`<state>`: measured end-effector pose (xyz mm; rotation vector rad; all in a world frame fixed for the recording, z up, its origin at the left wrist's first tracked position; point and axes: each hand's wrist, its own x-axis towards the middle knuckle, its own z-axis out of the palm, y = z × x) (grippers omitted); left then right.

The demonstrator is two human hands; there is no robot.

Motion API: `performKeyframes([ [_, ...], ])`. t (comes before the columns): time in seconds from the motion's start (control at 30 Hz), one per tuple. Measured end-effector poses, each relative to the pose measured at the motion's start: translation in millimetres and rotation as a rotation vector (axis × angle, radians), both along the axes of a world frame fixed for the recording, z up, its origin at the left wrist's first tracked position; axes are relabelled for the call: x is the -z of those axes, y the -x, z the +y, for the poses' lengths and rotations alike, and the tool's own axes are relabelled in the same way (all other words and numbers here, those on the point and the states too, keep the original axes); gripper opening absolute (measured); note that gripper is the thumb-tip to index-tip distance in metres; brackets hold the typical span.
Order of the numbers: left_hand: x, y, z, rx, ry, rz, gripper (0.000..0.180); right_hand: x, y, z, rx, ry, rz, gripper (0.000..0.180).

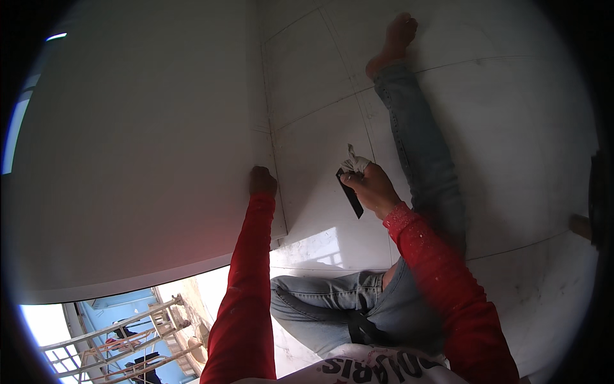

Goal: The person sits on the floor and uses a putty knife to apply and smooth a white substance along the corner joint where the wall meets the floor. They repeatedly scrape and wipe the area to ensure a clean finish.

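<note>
My right hand (376, 190) is closed round a flat black scraper blade (350, 194) and a crumpled white rag (355, 164). The blade slants down toward the floor, and a twist of the rag sticks up above my fingers. To the left, my left hand (263, 182) is closed against the foot of a large white panel (141, 141), right by the seam where it meets the floor. Its fingers are curled out of sight, so whatever it may hold is hidden.
Pale floor tiles (307, 96) with dark joints spread beneath me. One jeans leg (422, 141) stretches ahead to a bare foot; the other leg is folded. At the lower left, beyond the panel's edge, stands a metal railing (109, 339). A dark object (596, 198) is at the right rim.
</note>
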<state>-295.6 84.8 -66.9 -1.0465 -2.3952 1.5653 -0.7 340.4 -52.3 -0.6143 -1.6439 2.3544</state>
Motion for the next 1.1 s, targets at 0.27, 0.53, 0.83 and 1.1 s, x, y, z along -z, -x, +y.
performKeyframes([
  [0.27, -19, -20, 16, 0.124, 0.163, -0.174, 0.011, -20, -16, 15, 0.000, 0.126, -0.002, 0.015],
  [0.53, -26, -31, 6, 0.157, 0.078, -0.246, 0.013, -21, -14, 21, 0.033, 0.142, 0.012, 0.008],
  [0.83, -4, -129, 2, -0.039, -0.086, -0.841, 0.033, -10, -7, 13, 0.064, 0.029, -0.010, 0.008],
  [1.1, 3, -78, 2, -0.078, -0.513, -0.415, 0.059, -21, -2, 7, -0.012, 0.095, -0.112, 0.003],
])
